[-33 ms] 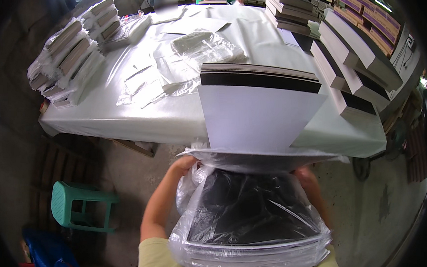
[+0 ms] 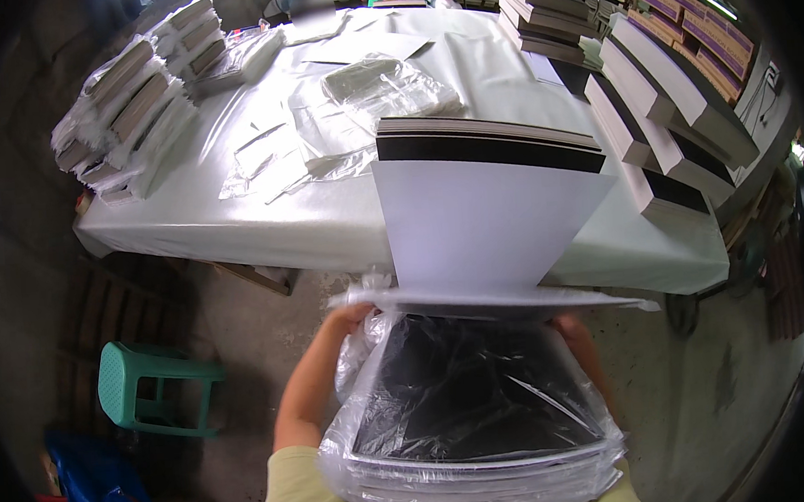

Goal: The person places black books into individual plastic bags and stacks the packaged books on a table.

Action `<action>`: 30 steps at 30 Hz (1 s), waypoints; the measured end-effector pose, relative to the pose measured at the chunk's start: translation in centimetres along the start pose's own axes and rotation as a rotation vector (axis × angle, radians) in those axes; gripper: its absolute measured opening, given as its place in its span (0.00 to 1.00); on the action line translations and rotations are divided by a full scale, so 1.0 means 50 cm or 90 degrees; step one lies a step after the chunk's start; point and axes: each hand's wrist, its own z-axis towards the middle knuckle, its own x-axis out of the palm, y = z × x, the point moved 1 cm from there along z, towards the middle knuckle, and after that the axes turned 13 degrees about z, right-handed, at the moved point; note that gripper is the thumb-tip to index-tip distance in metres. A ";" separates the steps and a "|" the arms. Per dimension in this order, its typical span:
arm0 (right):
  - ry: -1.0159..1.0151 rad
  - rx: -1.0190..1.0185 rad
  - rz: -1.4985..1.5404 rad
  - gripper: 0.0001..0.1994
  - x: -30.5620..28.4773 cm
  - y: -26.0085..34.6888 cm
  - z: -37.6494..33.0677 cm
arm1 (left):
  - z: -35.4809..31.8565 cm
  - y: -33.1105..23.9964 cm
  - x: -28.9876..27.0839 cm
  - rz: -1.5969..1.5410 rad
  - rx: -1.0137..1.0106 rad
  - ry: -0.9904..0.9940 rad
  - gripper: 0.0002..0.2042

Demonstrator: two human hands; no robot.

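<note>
Below the table edge, both hands hold a plastic-wrapped stack of flat boards (image 2: 472, 412) against the person's chest.

Left hand (image 2: 349, 317) curls its fingers over the bag's open mouth at the far left corner, forearm rising from the lower edge; right hand (image 2: 570, 325) grips the far right corner, mostly hidden behind the plastic. A white sheet stack with a black band (image 2: 487, 214) stands out of the bag's mouth, tilted toward the white-covered table (image 2: 235, 224). Bundles (image 2: 131, 106) line the table's left, long boxes (image 2: 660, 106) its right. A green stool (image 2: 143, 386) stands on the concrete floor.
</note>
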 end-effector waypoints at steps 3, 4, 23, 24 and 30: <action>-0.087 0.084 -0.254 0.17 -0.009 -0.014 0.036 | 0.036 0.073 0.045 0.046 -0.062 -0.072 0.14; -0.111 0.113 -0.339 0.17 -0.015 -0.029 0.047 | 0.046 0.088 0.052 0.075 -0.066 -0.100 0.14; 0.510 -0.467 -0.533 0.24 0.449 0.334 -0.097 | -0.363 -0.501 0.072 0.050 0.638 -0.156 0.33; 0.481 -0.529 -0.513 0.25 0.474 0.333 -0.101 | -0.355 -0.507 0.115 0.071 0.628 -0.135 0.35; 0.392 -0.600 -0.383 0.17 0.551 0.277 -0.117 | -0.357 -0.497 0.229 -0.249 0.560 0.075 0.36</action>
